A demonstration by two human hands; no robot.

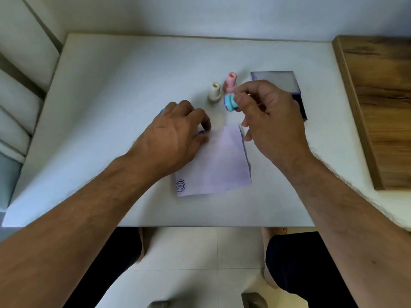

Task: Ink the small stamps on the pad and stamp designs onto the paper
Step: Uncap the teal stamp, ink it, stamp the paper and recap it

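— What is the right hand doing?
— It is pinching a blue stamp above the table, left of the ink pad.
— And the left hand?
— It is pressing the paper down with bent fingers, near the cream stamp and pink stamp.

Three small stamps: blue, pink, cream, one ink pad, one paper sheet, two hands

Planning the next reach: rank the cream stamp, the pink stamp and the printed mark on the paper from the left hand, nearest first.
From the left hand:
1. Cream stamp, just beyond its fingertips, toward the right.
2. Pink stamp, behind the cream one.
3. Printed mark, at the paper's near left corner.
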